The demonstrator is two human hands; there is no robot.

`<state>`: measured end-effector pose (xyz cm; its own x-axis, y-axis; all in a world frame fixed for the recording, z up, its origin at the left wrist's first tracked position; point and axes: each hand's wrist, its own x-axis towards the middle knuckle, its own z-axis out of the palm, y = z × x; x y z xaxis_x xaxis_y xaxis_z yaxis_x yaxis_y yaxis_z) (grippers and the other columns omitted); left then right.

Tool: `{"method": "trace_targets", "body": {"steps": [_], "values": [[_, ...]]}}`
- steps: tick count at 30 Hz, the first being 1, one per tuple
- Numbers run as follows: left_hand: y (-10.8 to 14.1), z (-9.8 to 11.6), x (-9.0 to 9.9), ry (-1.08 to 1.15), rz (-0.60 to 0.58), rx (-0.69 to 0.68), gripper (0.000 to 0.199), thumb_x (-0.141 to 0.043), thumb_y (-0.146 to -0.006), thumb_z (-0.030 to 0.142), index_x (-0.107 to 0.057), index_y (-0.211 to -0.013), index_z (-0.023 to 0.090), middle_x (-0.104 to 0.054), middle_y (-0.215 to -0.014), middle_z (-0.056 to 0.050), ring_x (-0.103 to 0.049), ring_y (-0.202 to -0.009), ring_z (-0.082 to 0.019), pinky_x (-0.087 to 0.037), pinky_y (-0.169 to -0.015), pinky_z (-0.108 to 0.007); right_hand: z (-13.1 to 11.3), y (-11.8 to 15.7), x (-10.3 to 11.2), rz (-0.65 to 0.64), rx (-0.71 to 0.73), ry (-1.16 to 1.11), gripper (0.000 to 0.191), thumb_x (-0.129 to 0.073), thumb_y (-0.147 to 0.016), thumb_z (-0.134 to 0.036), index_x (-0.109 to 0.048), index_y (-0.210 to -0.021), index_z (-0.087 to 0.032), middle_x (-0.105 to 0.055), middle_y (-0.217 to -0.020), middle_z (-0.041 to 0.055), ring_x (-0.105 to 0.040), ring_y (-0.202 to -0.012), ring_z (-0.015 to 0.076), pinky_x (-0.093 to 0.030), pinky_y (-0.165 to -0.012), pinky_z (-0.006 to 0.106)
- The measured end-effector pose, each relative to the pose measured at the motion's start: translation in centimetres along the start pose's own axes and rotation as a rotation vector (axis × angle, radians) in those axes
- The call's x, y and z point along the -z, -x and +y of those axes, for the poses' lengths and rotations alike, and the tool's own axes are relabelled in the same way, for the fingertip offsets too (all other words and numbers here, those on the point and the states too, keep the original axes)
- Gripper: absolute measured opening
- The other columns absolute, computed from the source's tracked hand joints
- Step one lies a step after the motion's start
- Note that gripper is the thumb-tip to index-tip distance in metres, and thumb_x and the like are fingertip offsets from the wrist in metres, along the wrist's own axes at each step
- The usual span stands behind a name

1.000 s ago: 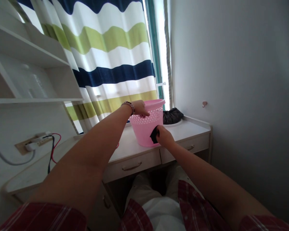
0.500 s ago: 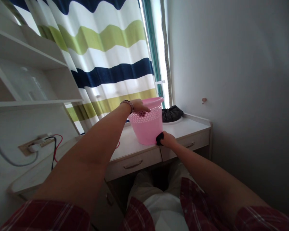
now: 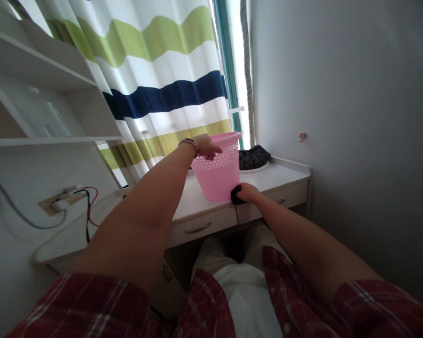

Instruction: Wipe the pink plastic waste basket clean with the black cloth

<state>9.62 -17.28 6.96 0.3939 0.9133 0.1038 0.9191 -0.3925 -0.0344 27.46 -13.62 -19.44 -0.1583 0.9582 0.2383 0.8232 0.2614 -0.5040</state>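
A pink plastic basket with a band of holes below its rim stands upright on the white desk, near the front edge. My left hand, with a beaded bracelet at the wrist, grips the basket's upper left side; some fingers are hidden by the rim. Low at the basket's right side, my right hand is closed round a black cloth, which is against or very near the basket wall. A black bag lies on a white round lid behind the basket to the right.
White shelves hang at the left above a wall socket with plugged-in cables. A striped curtain covers the window behind the desk. Two drawers run under the desktop, and a small hook is on the right wall.
The view has tilted down a little, so everything sits higher or shifted in the frame. Both hands keep about the same places on and beside the basket.
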Motion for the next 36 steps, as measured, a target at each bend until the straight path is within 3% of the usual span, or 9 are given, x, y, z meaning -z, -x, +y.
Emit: {"method": "trace_targets", "body": {"steps": [4, 7, 15, 18, 24, 27, 31, 36], "values": [[-0.3, -0.1, 0.0, -0.024, -0.009, -0.002, 0.054, -0.053, -0.061, 0.069, -0.07, -0.065, 0.018, -0.07, -0.071, -0.005, -0.058, -0.065, -0.015, -0.039, -0.068, -0.028, -0.6, 0.8, -0.4, 0.157, 0.001, -0.019, 0.015, -0.06, -0.074, -0.028, -0.062, -0.083, -0.016, -0.064, -0.079, 0.0073, -0.058, -0.073, 0.0191, -0.04, -0.061, 0.027], [-0.6, -0.2, 0.2, -0.041, -0.024, -0.015, 0.047, -0.058, -0.059, 0.065, -0.071, -0.065, 0.02, -0.069, -0.071, -0.005, -0.058, -0.066, -0.015, -0.039, -0.072, -0.029, -1.4, 1.0, 0.1, 0.294, 0.028, -0.037, 0.014, -0.053, -0.073, -0.028, -0.057, -0.082, -0.017, -0.061, -0.073, 0.0051, -0.054, -0.066, 0.0171, -0.035, -0.055, 0.026], [-0.6, -0.4, 0.2, -0.086, -0.014, -0.027, 0.046, -0.06, -0.058, 0.063, -0.071, -0.063, 0.019, -0.068, -0.07, -0.005, -0.057, -0.065, -0.014, -0.039, -0.072, -0.028, -4.9, -1.7, 5.9, 0.546, 0.153, -0.067, 0.022, -0.043, -0.076, -0.025, -0.047, -0.097, -0.019, -0.057, -0.082, 0.005, -0.049, -0.073, 0.0186, -0.033, -0.062, 0.029], [-0.4, -0.2, 0.2, -0.081, -0.002, -0.04, 0.048, -0.058, -0.059, 0.064, -0.071, -0.065, 0.019, -0.069, -0.07, -0.004, -0.057, -0.064, -0.013, -0.039, -0.07, -0.027, -5.1, -1.3, 5.8, 0.552, 0.157, -0.056, 0.024, -0.041, -0.078, -0.023, -0.045, -0.101, -0.019, -0.058, -0.087, 0.0066, -0.05, -0.078, 0.0201, -0.034, -0.065, 0.03], [-0.1, 0.1, 0.2, -0.068, 0.008, -0.054, 0.049, -0.056, -0.06, 0.064, -0.071, -0.065, 0.018, -0.069, -0.07, -0.004, -0.058, -0.062, -0.013, -0.04, -0.069, -0.026, -2.4, 2.5, 0.8, 0.389, 0.077, -0.022, 0.026, -0.053, -0.073, -0.024, -0.05, -0.098, -0.018, -0.062, -0.083, 0.0081, -0.056, -0.076, 0.022, -0.036, -0.064, 0.029], [-0.2, 0.1, 0.1, -0.076, 0.004, -0.054, 0.048, -0.057, -0.06, 0.063, -0.071, -0.063, 0.017, -0.07, -0.07, -0.005, -0.058, -0.062, -0.013, -0.04, -0.068, -0.026, -1.4, 3.2, -0.5, 0.331, 0.036, -0.013, 0.026, -0.057, -0.072, -0.027, -0.053, -0.096, -0.018, -0.064, -0.086, 0.0093, -0.058, -0.081, 0.0235, -0.037, -0.066, 0.029], [-0.5, -0.1, 0.1, -0.081, 0.004, -0.051, 0.047, -0.058, -0.058, 0.062, -0.071, -0.064, 0.017, -0.07, -0.07, -0.005, -0.057, -0.062, -0.013, -0.039, -0.067, -0.025, -1.7, 2.7, 0.2, 0.334, 0.02, -0.009, 0.025, -0.053, -0.076, -0.026, -0.052, -0.1, -0.018, -0.065, -0.088, 0.0086, -0.059, -0.081, 0.0226, -0.037, -0.066, 0.027], [-0.8, -0.4, 0.0, -0.065, 0.003, -0.049, 0.046, -0.058, -0.059, 0.06, -0.071, -0.065, 0.016, -0.07, -0.069, -0.005, -0.057, -0.062, -0.013, -0.039, -0.067, -0.025, -4.7, 1.1, 3.5, 0.426, 0.115, -0.005, 0.024, -0.045, -0.082, -0.027, -0.049, -0.104, -0.017, -0.062, -0.088, 0.0086, -0.056, -0.081, 0.0218, -0.036, -0.067, 0.028]]}}
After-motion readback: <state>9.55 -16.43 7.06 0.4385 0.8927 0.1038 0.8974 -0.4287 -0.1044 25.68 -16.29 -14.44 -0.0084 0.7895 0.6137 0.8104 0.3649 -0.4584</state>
